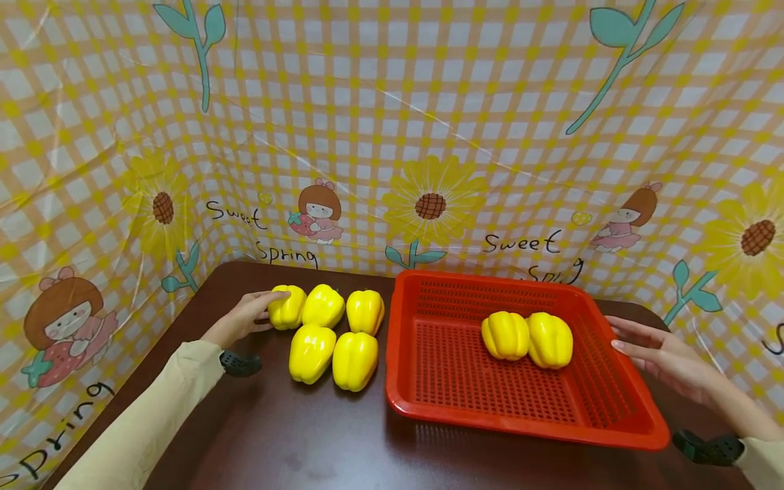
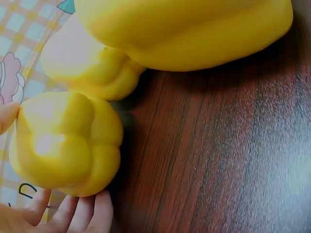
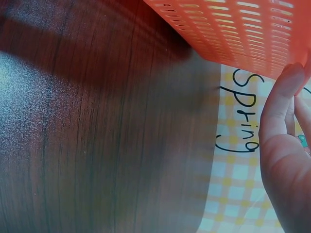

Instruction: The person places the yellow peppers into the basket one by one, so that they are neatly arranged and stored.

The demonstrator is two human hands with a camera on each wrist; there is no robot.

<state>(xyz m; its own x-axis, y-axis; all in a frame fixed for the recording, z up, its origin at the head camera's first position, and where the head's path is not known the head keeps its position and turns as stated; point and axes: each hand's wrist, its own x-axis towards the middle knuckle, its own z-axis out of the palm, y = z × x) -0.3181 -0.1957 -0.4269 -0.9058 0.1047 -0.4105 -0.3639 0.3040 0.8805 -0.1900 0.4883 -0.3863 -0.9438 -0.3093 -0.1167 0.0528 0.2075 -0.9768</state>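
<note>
While the left hand [image 1: 248, 315] sits at eight o'clock in the head view, it holds the yellow pepper [image 1: 288, 310] at the left end of the back row, thumb on one side, fingers on the other. Right hand [image 1: 666, 358], four o'clock: spread fairly wide, fingers nearly straight, touching the red basket [image 1: 527, 429] at its right rim; looks like a light steadying touch. Four more peppers [image 1: 323, 307] lie from three to five o'clock of the held one, so best lift straight up before going sideways, or the neighbour at three o'clock probably gets knocked. Skin looks slick; fingers low around the sides should hold better than fingertips. Keep the right hand at the rim so the basket doesn't slide. Two peppers [image 1: 505, 336] lie side by side in it, toward its three o'clock side; clearest floor is at nine. Table [image 1: 294, 435]: dark brown, wood-grained, glossy, with glare at the near edge. Checked cloth [image 1: 367, 129] hangs from nine through twelve to three o'clock, printed with sunflowers, cartoon girls and "Sweet Spring".
</note>
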